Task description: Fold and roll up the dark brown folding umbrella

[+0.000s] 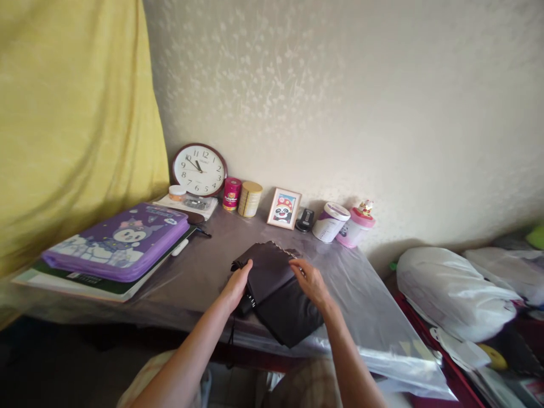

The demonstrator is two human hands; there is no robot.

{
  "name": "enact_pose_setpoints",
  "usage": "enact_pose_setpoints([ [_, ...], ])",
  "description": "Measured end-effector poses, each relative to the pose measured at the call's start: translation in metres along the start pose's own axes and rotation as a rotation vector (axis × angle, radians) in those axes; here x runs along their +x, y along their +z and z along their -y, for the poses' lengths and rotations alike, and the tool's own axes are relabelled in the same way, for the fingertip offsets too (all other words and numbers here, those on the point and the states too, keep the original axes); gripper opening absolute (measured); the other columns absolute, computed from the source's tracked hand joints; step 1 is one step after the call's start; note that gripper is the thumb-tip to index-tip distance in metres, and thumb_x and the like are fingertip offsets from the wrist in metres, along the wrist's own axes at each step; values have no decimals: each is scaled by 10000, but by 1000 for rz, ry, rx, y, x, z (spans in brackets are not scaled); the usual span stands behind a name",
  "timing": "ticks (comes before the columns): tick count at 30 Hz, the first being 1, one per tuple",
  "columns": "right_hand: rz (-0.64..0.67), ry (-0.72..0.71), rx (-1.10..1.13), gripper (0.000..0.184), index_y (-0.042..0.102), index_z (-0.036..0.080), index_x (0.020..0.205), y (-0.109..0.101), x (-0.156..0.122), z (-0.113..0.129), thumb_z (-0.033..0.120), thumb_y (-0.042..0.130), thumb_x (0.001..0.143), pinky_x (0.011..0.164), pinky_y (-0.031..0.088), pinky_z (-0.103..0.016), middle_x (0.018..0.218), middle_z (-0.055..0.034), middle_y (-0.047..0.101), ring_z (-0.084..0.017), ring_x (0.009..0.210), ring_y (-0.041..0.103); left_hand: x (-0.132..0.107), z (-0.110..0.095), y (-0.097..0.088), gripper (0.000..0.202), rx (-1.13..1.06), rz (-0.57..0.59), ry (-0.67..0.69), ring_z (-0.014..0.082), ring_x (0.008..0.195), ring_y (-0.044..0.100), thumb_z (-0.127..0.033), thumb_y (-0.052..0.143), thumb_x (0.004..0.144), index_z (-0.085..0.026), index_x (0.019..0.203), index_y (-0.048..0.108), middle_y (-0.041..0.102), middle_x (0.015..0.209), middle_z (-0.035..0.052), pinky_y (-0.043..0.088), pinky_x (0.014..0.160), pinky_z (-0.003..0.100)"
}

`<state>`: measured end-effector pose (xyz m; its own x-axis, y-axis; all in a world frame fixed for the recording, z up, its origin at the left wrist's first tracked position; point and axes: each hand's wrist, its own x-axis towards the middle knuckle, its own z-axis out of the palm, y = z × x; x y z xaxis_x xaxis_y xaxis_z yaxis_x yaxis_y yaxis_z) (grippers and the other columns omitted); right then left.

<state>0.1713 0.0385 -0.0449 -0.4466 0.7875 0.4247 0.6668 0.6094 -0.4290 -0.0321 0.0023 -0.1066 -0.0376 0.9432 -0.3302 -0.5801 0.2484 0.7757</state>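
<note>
- Dark folded fabric (276, 289) lies at the near middle of the bench (365, 294), one corner hanging just past the front edge.
- A black cylindrical part (245, 304) pokes out under the fabric's left side with a thin strap dangling. It may be a folding-umbrella handle, can't confirm.
- Left hand (239, 281) rests on the fabric's left edge, fingers together and lightly curved. Can't tell if the thumb pinches underneath.
- Right hand (309, 281) lies on top near the far right corner, fingers loosely spread and flat, not closed round anything.
- Handling, judged: light, soft, limp cloth that looks smooth and probably slippery. Folds likely slide unless pressed flat. Best hold looks like the folded edges or the stiff black part.
- The bench has a clear plastic sheet (382, 334) over it, also likely slick.
- Left of the fabric: purple cartoon case (123, 241) stacked on books (85, 283).
- Along the wall: wall clock (199, 169), red tin (232, 194), gold tin (250, 199), framed panda picture (284, 208), small black device (305, 220), white tub (330, 222), pink cup (355, 229) with a figurine on top.
- Far left: yellow curtain (72, 113). Right, off the bench: white plastic bags (450, 294).
</note>
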Motion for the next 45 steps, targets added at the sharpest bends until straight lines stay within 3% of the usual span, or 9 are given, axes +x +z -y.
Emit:
enact_pose_setpoints([
  [3,109,23,49,243,620,225,989,-19,-39,4,316,430,868,845,461,-319,986,-46,655,-180,936,599,3,2,-1,382,7,-18,-2,216,1007,602,-447,527,782,-128,942,664,691,977,116,441,891,271],
  [7,223,4,65,236,617,227,1015,-30,-84,16,326,492,841,887,449,-329,1046,-60,634,-179,997,570,4,3,-2,405,23,-33,-7,223,967,620,-458,531,778,-126,978,649,696,952,122,461,861,288],
  [13,304,-74,-13,389,541,263,1148,-28,-119,32,290,592,763,968,400,-390,1205,-62,549,-202,1156,460,2,1,-1,459,52,-63,-7,229,898,643,-470,549,767,-97,1027,612,697,922,140,488,815,311],
  [19,289,-133,-105,501,478,284,1205,-16,-123,31,187,572,722,1002,370,-398,1246,-36,514,-190,1189,426,0,0,0,431,50,-62,-7,218,914,639,-460,549,772,-108,1011,619,693,949,136,496,802,294],
  [25,263,-117,-132,512,513,244,1167,-14,-119,34,43,457,700,1013,359,-373,1219,-41,531,-174,1176,434,2,1,-1,436,51,-62,-15,220,920,637,-473,554,762,-112,998,620,694,941,133,490,815,297],
  [40,173,-98,-71,246,598,244,1023,-17,-120,34,165,497,813,906,452,-340,1080,-52,607,-181,1048,536,-2,-1,1,412,39,-58,-13,225,947,628,-460,559,763,-115,983,613,691,951,134,485,835,306],
  [45,148,-102,-81,248,602,246,1017,-16,-120,33,150,481,822,882,465,-329,1064,-53,610,-177,1024,546,-1,-1,1,418,39,-63,-22,230,942,630,-467,560,760,-112,972,623,693,937,141,491,824,311],
])
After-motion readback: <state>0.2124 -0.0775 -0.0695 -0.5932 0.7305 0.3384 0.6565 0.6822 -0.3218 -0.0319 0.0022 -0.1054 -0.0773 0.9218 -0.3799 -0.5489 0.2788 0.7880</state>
